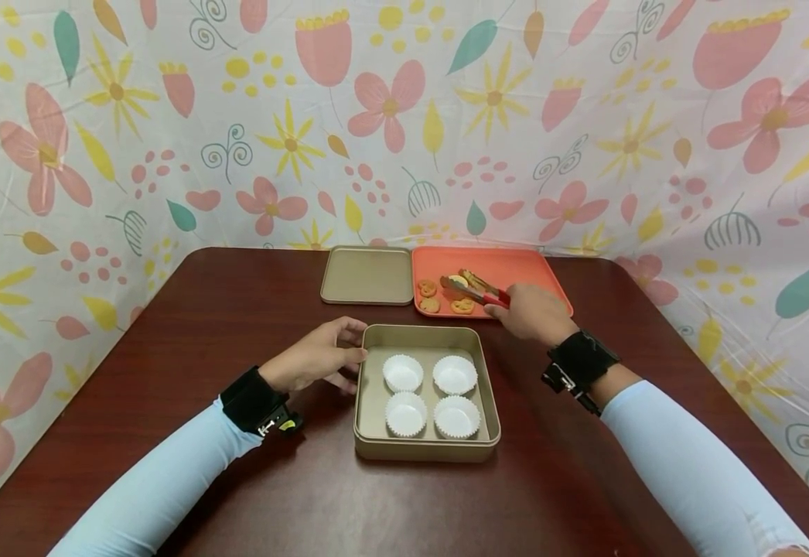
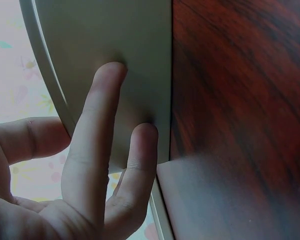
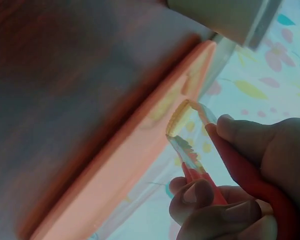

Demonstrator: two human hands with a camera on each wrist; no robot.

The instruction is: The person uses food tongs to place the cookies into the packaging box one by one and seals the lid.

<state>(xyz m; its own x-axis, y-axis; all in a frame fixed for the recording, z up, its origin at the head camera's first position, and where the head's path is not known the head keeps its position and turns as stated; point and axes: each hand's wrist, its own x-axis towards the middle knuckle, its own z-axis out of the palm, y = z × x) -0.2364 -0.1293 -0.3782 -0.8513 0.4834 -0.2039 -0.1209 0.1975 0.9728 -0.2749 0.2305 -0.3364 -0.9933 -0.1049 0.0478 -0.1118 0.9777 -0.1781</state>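
Note:
My right hand (image 1: 534,313) grips red-handled metal tongs (image 1: 477,292) over the orange tray (image 1: 516,271). Close up in the right wrist view, a pale yellow cookie (image 3: 179,118) with a ridged edge sits between the tong tips. Several cookies lie on the tray, among them a pretzel-shaped cookie (image 1: 463,306) and a round one (image 1: 429,305). My left hand (image 1: 321,356) rests against the left side of a gold square tin (image 1: 427,450). Its fingertips press the outer wall and the thumb touches the rim. White paper baking cups (image 1: 456,375) stand in two rows inside the tin.
A flat gold lid (image 1: 367,276) lies at the back of the dark wooden table (image 1: 251,294), just left of the orange tray. Behind the table hangs a flower-patterned cloth (image 1: 390,155).

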